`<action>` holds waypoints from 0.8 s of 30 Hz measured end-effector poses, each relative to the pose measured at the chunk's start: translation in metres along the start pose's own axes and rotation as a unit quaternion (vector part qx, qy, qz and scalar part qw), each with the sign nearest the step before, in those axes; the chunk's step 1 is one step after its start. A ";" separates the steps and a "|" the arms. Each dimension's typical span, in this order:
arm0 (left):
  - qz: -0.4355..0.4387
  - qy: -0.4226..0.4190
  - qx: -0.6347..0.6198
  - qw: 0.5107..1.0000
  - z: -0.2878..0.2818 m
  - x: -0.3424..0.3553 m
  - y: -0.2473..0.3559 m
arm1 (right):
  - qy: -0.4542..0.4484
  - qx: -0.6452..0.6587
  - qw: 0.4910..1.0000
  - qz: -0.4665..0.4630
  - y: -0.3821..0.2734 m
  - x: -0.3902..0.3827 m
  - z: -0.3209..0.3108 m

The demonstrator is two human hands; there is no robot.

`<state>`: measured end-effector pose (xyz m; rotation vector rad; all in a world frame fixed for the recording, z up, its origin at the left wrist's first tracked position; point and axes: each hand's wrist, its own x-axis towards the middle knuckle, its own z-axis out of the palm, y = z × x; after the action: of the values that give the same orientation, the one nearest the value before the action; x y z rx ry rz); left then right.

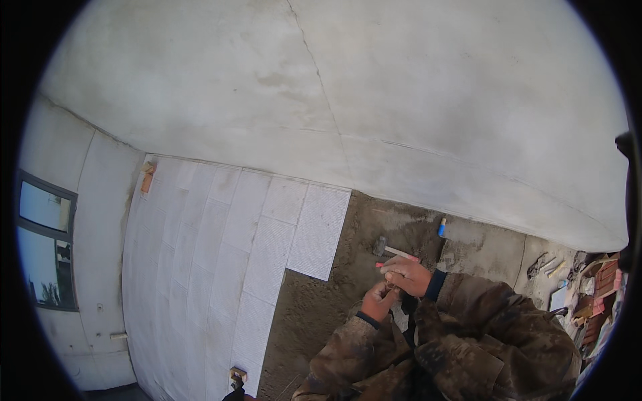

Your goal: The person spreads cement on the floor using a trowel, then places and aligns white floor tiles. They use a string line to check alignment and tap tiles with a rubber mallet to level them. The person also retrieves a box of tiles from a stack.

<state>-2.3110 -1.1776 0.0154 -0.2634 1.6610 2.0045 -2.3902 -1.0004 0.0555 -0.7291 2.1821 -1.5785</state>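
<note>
My left hand (378, 302) and my right hand (408, 275) meet in front of my body, fingers closed and touching. A small red piece (380, 264) sticks out at the fingertips of my right hand; its kind does not show. What my left fingers hold, if anything, is hidden. Just beyond my hands a mallet (398, 252) with a dark head, pale handle and red end lies on grey-brown mortar (304, 311). Farther off, near the wall, stands a small blue object (442, 228) with a pale top.
Pale textured tiles (251, 267) cover the floor to the left, ending in a stepped edge at the mortar. A plastered wall (401, 100) rises ahead. An orange block (147, 179) sits in the far left corner. At right lies a heap of debris (602, 294). A window (47, 240) is at left.
</note>
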 end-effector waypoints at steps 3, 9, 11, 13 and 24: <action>0.056 0.049 0.014 0.997 0.017 0.006 0.017 | -0.019 0.010 1.000 -0.006 0.003 0.004 -0.017; 0.120 0.106 0.001 0.987 0.035 0.021 0.024 | -0.087 0.082 0.988 0.101 0.013 0.006 -0.061; 0.079 0.110 -0.008 0.991 0.033 0.022 0.019 | -0.123 0.072 0.978 0.149 0.017 0.009 -0.072; 0.054 0.114 -0.015 0.992 0.027 0.024 0.014 | -0.114 0.070 0.978 0.161 0.018 0.015 -0.074; 0.041 0.119 -0.066 0.990 -0.024 0.056 0.006 | -0.103 0.035 0.962 0.249 0.013 0.064 -0.069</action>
<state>-2.3653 -1.1867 -0.0108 -0.5088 1.7055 2.2212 -2.4832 -0.9823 0.0665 -0.2713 1.9457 -1.2509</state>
